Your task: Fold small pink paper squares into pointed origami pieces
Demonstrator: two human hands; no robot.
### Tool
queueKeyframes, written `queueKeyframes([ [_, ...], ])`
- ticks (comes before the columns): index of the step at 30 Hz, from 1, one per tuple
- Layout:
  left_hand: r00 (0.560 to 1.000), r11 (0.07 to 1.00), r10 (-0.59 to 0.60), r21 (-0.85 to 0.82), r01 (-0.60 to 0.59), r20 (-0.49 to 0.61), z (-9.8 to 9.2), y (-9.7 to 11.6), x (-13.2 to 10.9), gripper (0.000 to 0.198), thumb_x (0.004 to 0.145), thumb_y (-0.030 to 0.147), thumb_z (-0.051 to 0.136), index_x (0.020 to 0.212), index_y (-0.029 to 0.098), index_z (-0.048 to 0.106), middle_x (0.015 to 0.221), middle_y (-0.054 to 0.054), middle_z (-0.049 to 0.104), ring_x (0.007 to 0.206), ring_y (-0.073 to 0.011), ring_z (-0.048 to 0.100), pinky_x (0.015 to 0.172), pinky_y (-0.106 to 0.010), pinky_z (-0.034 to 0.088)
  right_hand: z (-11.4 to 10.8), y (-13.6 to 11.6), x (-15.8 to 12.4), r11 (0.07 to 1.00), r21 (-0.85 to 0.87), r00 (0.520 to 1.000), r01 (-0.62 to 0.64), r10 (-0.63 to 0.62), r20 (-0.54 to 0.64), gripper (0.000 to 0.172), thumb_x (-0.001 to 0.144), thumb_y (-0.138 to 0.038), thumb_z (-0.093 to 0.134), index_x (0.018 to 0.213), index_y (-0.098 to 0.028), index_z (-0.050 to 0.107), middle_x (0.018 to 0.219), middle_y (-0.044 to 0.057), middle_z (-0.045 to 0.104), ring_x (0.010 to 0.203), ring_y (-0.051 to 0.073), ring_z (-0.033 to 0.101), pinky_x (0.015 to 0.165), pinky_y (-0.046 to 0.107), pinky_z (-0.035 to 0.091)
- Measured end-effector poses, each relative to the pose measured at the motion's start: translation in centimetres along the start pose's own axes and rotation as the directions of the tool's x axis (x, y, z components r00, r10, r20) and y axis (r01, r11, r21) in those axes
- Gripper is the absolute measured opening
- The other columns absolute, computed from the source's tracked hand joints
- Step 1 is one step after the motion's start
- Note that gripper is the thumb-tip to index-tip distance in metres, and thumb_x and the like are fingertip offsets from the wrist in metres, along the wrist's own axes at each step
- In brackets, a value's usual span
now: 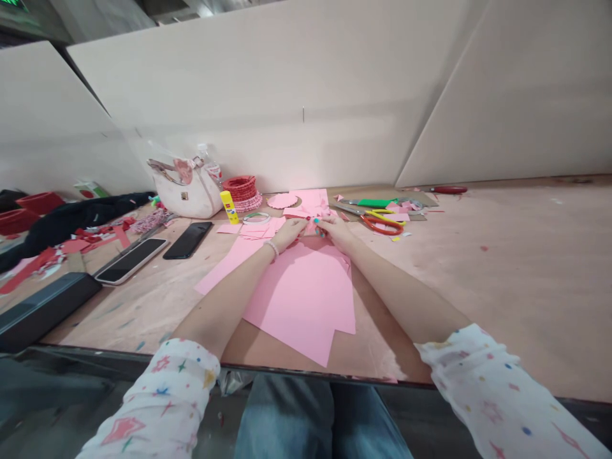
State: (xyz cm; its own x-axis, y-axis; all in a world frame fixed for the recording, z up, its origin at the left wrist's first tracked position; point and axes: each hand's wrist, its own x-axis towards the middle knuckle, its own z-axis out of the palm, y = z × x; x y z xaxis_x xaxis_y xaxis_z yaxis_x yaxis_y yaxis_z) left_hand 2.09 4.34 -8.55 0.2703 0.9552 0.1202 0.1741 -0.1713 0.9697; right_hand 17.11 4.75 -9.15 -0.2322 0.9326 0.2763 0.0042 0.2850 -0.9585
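My left hand (288, 233) and my right hand (335, 229) meet over a small folded pink paper piece (310, 223), and both pinch it with closed fingers. A bead bracelet circles my left wrist. Under my forearms lies a large cut pink paper sheet (301, 296). Smaller pink squares (261, 227) sit just left of my left hand.
Red-handled scissors (381, 223), a green-handled tool (377, 203) and pink scraps lie right of my hands. A glue stick (229, 207), tape ring (256, 217), white handbag (187, 188), red woven coil (241, 189), two phones (187, 240) (131, 260) and red scraps stand at the left.
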Motion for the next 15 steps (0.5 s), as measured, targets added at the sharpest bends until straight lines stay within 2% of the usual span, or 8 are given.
queueKeyframes([
  [5,0.999,0.998,0.033,0.059,-0.034,0.01,0.08,-0.17,-0.13,0.031,0.077,0.042,0.049,0.061,0.016,0.042,0.045,0.007,0.035,0.035,-0.0031,0.03,0.035,-0.017,0.019,0.18,-0.57,-0.43,1.0,-0.009,1.0,-0.024,0.024,0.014,0.033,0.064,-0.042,0.06,0.047,-0.017,0.05,0.039,-0.004,0.04,0.037,0.006,0.032,0.038,0.023,0.018],
  [10,0.999,0.996,0.049,0.076,-0.048,-0.001,0.18,-0.22,-0.3,0.033,0.08,0.045,0.043,0.063,0.017,0.038,0.041,0.008,0.035,0.03,-0.0031,0.03,0.032,-0.016,0.02,0.26,-0.71,-0.62,0.999,-0.004,0.998,-0.041,0.041,0.043,0.035,0.068,-0.042,0.057,0.047,-0.016,0.05,0.041,-0.002,0.045,0.038,0.006,0.034,0.038,0.022,0.021],
  [15,0.998,0.995,0.056,0.08,-0.056,0.001,0.13,-0.19,-0.27,0.032,0.082,0.043,0.041,0.064,0.017,0.041,0.039,0.007,0.039,0.026,-0.0038,0.033,0.03,-0.016,0.02,0.19,-0.58,-0.7,0.998,0.019,0.995,-0.055,0.053,0.08,0.035,0.067,-0.041,0.059,0.045,-0.016,0.05,0.039,-0.003,0.043,0.036,0.006,0.033,0.038,0.022,0.021],
])
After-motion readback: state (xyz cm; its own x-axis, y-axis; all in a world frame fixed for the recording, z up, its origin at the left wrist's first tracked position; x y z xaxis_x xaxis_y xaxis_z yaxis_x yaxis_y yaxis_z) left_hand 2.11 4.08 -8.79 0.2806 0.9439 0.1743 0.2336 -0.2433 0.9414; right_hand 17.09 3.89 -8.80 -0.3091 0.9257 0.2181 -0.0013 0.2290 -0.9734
